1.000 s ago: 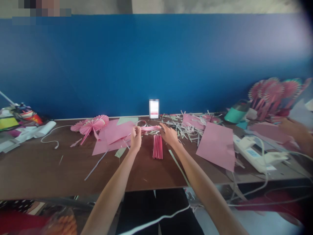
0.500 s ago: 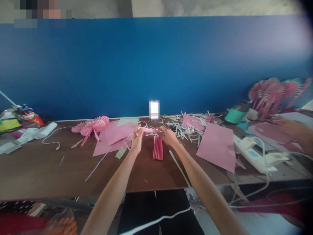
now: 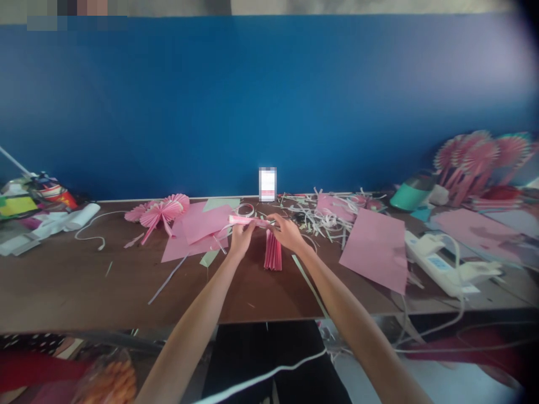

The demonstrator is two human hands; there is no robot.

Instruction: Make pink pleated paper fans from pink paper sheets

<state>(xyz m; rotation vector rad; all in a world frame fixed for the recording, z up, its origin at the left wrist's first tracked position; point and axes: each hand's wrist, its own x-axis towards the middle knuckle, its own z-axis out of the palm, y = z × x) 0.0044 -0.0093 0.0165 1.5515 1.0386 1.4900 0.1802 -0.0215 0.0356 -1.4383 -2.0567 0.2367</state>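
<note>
My left hand (image 3: 241,238) and my right hand (image 3: 287,232) are both closed on a narrow folded pink paper strip (image 3: 248,221), held level just above the brown table (image 3: 84,280). Between my hands, a pleated pink paper bundle (image 3: 273,251) lies on the table. Flat pink sheets (image 3: 197,230) lie just left of my left hand.
Finished pink paper fans (image 3: 162,212) lie at the back left, more fans (image 3: 475,160) at the far right. A large pink sheet (image 3: 374,247), white paper trimmings (image 3: 320,216), a white power strip (image 3: 438,261), a teal object (image 3: 410,193) and a small upright card (image 3: 267,184) are around.
My hands have drawn closer together along the pink strip. The other person's hand seen at the right edge has gone out of view.
</note>
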